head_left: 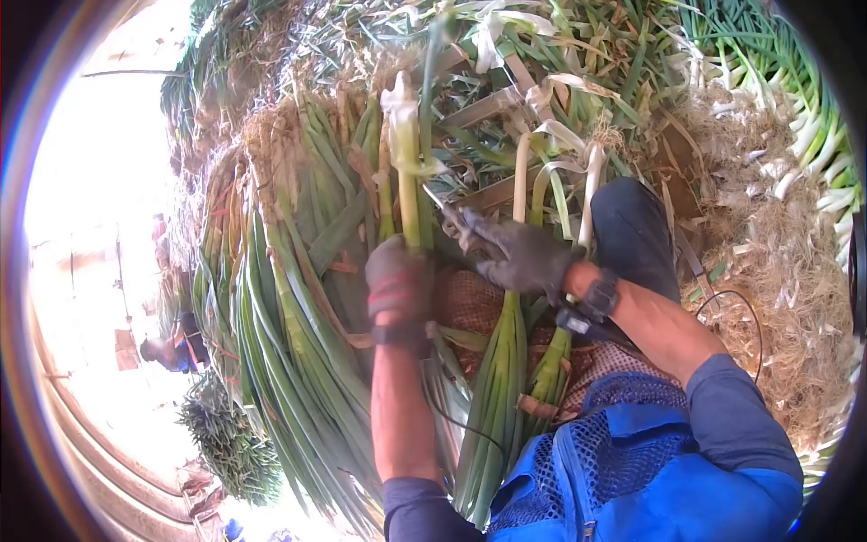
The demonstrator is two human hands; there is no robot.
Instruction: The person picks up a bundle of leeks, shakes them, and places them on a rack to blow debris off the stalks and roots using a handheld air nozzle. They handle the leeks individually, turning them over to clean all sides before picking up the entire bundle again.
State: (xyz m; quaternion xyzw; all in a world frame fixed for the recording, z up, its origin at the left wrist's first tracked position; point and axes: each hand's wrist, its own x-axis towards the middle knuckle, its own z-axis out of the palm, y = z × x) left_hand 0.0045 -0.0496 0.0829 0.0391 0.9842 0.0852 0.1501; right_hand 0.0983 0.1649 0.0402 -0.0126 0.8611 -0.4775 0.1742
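item, step in hand: stripping, as i judge it; loose skin (pixel 401 98) hangs bunched at the pale far end of my leek (pixel 409 206), and the tool's tip points that way.

item, my left hand (pixel 397 278): gloved, fingers closed around the leek, gripping it below the pale part.

item, my right hand (pixel 528 257): gloved, fingers wrapped about a slim metal tool (pixel 437 196); exact finger placing too blurred to tell.

item, the leek: upright in view, rising out of the top of my left fist, pale end away from me; my right fingers lie to its right, apart from it. the tool's tip sits just beside the stalk; whether it touches, i cannot tell.

item, next move, by my judgement: calls for a firm left grip and the tip aimed under the skin's edge, clear of my left fingers.

item, to the left: a bank of untrimmed leeks (pixel 275 289), leaves toward me.

item, over my lap: more leeks (pixel 499 370), nearer my right wrist.

item, to the right: a heap of roots (pixel 745 334), with pale-stalked leeks (pixel 817 149) beyond.
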